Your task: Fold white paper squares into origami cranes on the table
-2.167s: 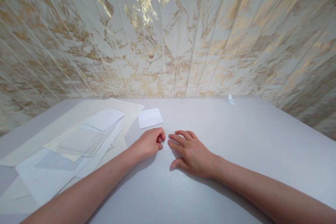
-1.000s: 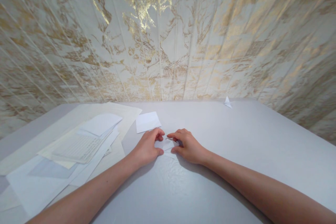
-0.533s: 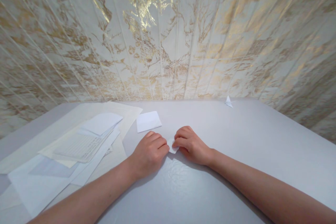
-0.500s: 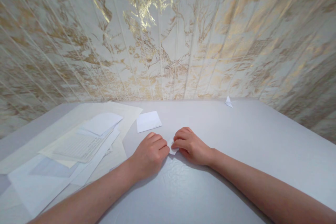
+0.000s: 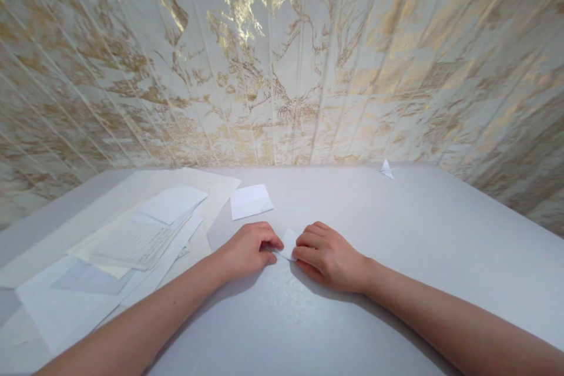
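Observation:
A small piece of folded white paper [image 5: 289, 242] is between my two hands, low over the table. My right hand [image 5: 330, 255] grips its right side, fingers curled over it and hiding part of the folds. On the other side, my left hand [image 5: 251, 249] has its thumb and forefinger closed around a thin pointed corner of the same paper. Just beyond my left hand lies a flat white sheet [image 5: 251, 201], folded into a rectangle.
Loose papers and envelopes [image 5: 127, 247] are spread over the left of the pale table [image 5: 352, 329], some under my left forearm. A small folded paper shape [image 5: 386, 170] stands at the back right. Behind the table rises a gold-patterned wall [image 5: 273, 70].
My left hand has turned, so its thumb and forefinger show at the paper's corner. My right hand has shifted slightly right and nearer to me, and more of the folded paper shows.

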`<state>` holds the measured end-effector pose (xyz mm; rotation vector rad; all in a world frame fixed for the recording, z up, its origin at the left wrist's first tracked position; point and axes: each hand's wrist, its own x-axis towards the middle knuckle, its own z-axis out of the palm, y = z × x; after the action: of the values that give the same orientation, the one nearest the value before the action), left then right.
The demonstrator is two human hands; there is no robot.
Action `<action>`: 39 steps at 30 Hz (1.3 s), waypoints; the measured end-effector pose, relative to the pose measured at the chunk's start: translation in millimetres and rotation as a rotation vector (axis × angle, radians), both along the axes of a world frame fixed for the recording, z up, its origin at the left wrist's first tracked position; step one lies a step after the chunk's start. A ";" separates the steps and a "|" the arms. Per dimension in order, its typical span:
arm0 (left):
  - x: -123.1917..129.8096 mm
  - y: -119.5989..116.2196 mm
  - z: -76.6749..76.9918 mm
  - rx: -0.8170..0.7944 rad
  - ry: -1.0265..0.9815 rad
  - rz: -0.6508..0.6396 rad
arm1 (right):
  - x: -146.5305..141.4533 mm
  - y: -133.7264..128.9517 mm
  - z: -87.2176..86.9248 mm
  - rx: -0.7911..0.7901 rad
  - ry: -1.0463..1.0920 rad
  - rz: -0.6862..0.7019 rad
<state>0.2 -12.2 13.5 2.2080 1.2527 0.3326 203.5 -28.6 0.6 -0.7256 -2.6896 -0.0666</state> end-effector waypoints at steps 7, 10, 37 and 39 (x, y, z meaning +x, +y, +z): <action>1.8 -1.4 1.6 -0.014 0.000 0.034 | -6.7 -6.3 -5.1 -0.195 0.142 -0.167; 2.6 -1.2 0.1 -0.006 -0.003 0.037 | -8.6 -6.5 -4.2 -0.260 0.198 -0.243; 18.8 -6.7 -6.5 0.160 0.129 0.154 | -17.0 -0.1 3.7 -0.481 0.134 -0.558; 19.3 -6.9 -7.0 0.164 0.135 0.157 | -17.1 1.1 4.0 -0.492 0.121 -0.563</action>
<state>19.5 -19.1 6.5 2.3063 1.5257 0.3646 186.4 -27.5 4.6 -1.5582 -2.3168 0.4960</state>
